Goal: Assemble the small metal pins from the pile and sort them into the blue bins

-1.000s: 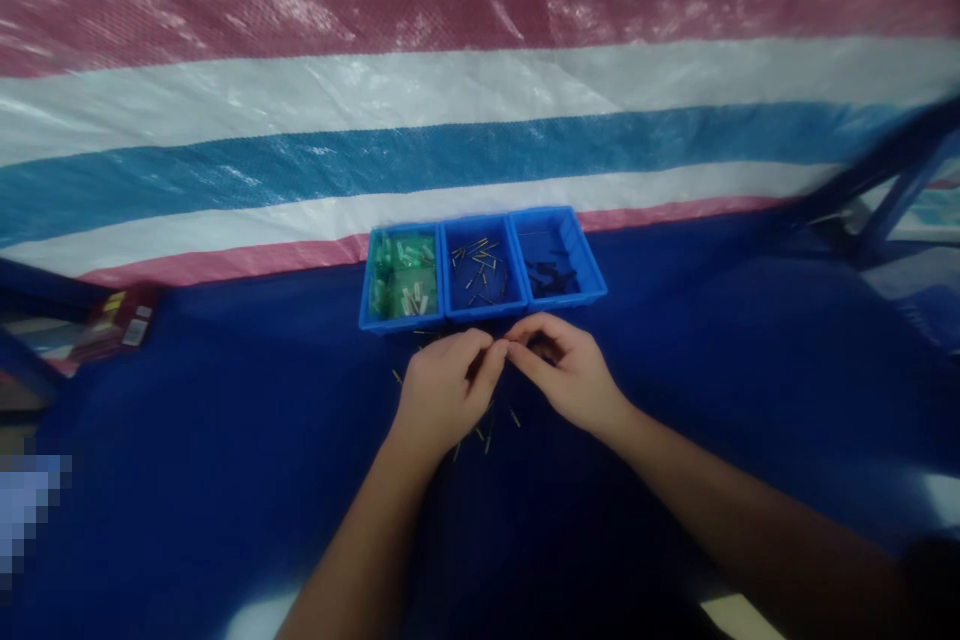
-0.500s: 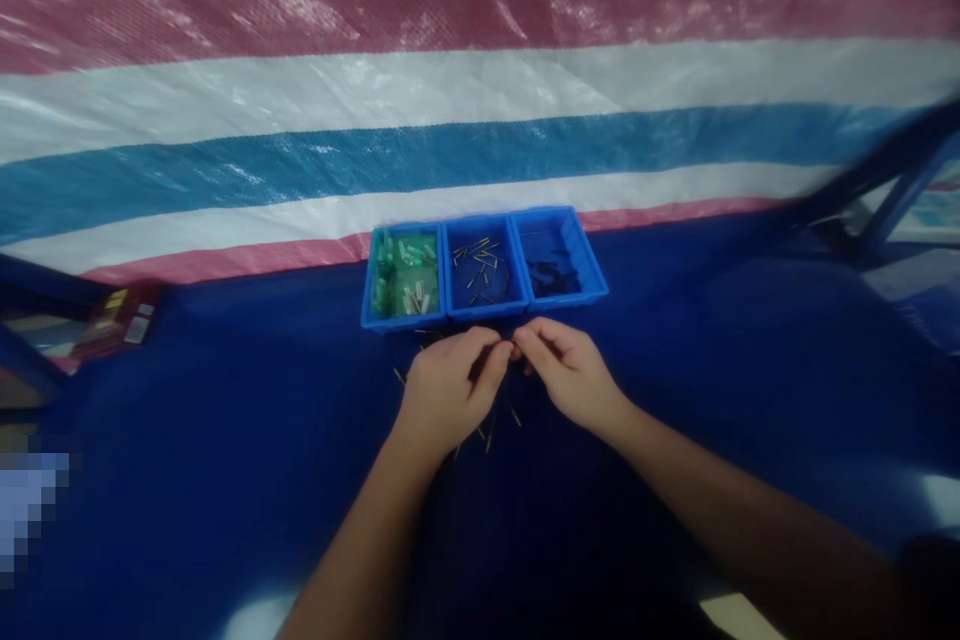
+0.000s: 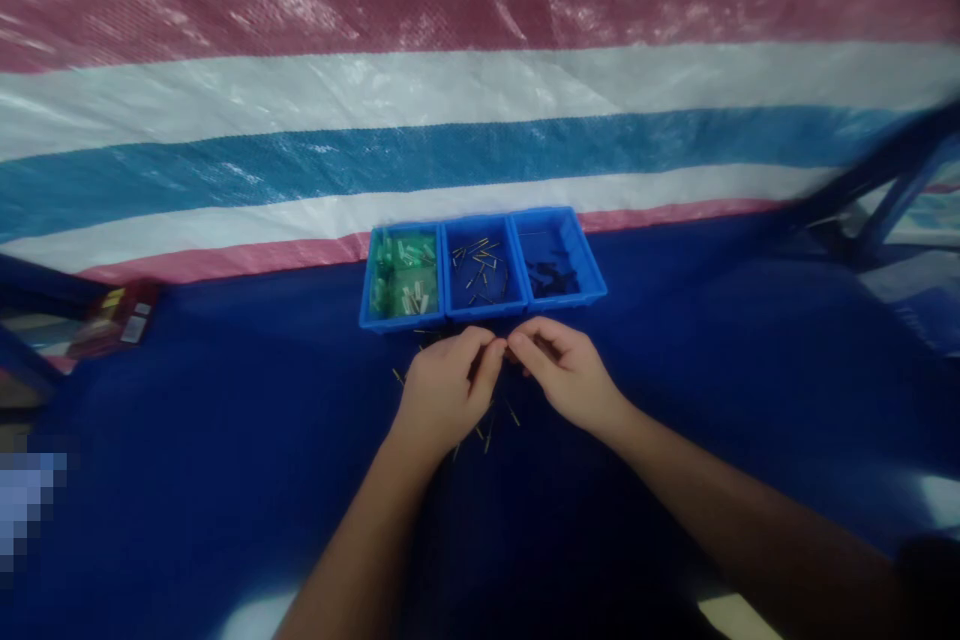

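My left hand (image 3: 454, 382) and my right hand (image 3: 568, 372) meet fingertip to fingertip just in front of the blue bins. Both are closed in a pinch, thumb against forefinger. Whatever lies between the fingertips is too small and too hidden to name. Below and beside my left hand, several thin dark pieces with brass-coloured ends (image 3: 488, 442) are scattered on the dark blue surface; part of them is covered by the hand.
Three joined blue bins stand behind my hands. The left bin (image 3: 365, 312) holds green bags and small clear pieces, the middle bin (image 3: 487, 310) thin brass-ended pieces, the right bin (image 3: 592, 265) black parts. A striped sheet (image 3: 480, 150) hangs behind. A red box (image 3: 120, 318) lies far left.
My hands have shifted very slightly to the left, fingertips still together. The bins and the scattered pieces look the same.
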A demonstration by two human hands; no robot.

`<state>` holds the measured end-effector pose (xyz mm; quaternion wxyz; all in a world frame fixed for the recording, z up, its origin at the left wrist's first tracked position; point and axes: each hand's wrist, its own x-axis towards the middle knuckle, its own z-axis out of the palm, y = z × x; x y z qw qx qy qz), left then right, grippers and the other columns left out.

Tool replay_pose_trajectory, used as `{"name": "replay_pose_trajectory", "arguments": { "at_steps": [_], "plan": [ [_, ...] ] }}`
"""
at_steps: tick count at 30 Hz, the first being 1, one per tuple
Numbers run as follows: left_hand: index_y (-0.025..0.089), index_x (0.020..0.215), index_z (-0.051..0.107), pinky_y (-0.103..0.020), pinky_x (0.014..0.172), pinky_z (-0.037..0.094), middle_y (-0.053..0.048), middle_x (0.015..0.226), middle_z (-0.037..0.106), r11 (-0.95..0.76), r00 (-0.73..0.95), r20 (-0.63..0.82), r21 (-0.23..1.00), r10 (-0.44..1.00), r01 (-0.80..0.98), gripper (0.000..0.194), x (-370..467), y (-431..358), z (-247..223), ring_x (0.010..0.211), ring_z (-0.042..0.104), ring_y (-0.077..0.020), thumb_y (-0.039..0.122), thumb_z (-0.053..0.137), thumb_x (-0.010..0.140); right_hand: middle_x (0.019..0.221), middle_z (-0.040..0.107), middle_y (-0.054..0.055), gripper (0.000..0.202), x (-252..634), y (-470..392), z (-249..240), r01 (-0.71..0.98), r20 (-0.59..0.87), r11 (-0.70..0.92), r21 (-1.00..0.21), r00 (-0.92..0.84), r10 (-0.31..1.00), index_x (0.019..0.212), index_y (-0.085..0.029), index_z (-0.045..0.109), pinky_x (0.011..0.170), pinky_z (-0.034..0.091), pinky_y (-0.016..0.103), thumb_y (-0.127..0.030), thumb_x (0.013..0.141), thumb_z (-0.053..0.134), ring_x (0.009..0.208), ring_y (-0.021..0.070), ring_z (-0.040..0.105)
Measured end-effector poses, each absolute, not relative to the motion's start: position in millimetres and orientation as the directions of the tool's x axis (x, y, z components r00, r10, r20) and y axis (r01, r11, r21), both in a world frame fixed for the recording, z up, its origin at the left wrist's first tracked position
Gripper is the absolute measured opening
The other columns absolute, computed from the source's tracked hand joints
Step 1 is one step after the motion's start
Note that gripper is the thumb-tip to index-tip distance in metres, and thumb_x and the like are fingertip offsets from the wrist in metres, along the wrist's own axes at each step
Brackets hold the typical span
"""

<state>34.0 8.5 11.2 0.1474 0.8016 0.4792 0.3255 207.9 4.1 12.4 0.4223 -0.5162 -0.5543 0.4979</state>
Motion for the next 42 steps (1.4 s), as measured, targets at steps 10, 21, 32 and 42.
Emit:
{"name": "replay_pose_trajectory", "arguments": {
  "at_steps": [10, 21, 32, 42],
  "plan": [
    [0.019, 0.084, 0.06, -0.025, 0.061, 0.043, 0.001, 0.07, 0.065, -0.503, 0.337, 0.377, 0.563, 0.862, 0.656, 0.021, 33.6, 8.1, 14.3, 0.062, 0.061, -0.0125, 0.028, 0.048, 0.099, 0.076, 0.064, 0.0, 0.019, 209.0, 3.3, 14.6, 0.145, -0.011, 0.011, -0.989, -0.148, 0.989, 0.084, -0.02, 0.067, 0.062, 0.047, 0.026, -0.037, 0.091, 0.064, 0.066, 0.0124, 0.057],
    [0.021, 0.102, 0.063, -0.024, 0.069, 0.049, 0.0, 0.081, 0.071, -0.525, 0.365, 0.377, 0.587, 0.851, 0.617, 0.014, 33.0, 6.5, 13.1, 0.072, 0.067, -0.0131, 0.027, 0.052, 0.098, 0.069, 0.065, 0.0, 0.036, 209.6, 4.7, 15.9, 0.182, -0.004, 0.021, -0.983, -0.134, 0.991, 0.071, -0.019, 0.066, 0.063, 0.047, 0.027, -0.047, 0.094, 0.058, 0.062, 0.0127, 0.057],
    [0.02, 0.091, 0.065, -0.025, 0.068, 0.046, -0.001, 0.078, 0.069, -0.516, 0.354, 0.379, 0.565, 0.855, 0.643, 0.021, 29.8, 7.9, 11.2, 0.07, 0.064, -0.0131, 0.03, 0.048, 0.1, 0.084, 0.068, 0.002, 0.018, 208.0, 3.8, 7.4, 0.098, 0.034, 0.047, -0.994, -0.13, 0.991, 0.097, -0.02, 0.068, 0.065, 0.051, 0.028, -0.035, 0.086, 0.07, 0.074, 0.0149, 0.064],
    [0.019, 0.095, 0.064, -0.024, 0.066, 0.046, 0.001, 0.075, 0.069, -0.506, 0.321, 0.397, 0.576, 0.86, 0.643, 0.016, 29.1, 7.2, 11.1, 0.068, 0.065, -0.0126, 0.03, 0.053, 0.097, 0.079, 0.07, 0.002, 0.02, 208.7, 3.5, 14.3, 0.177, 0.023, 0.047, -0.983, -0.138, 0.99, 0.088, -0.02, 0.069, 0.063, 0.051, 0.028, -0.039, 0.091, 0.065, 0.066, 0.0135, 0.062]
  ]
}}
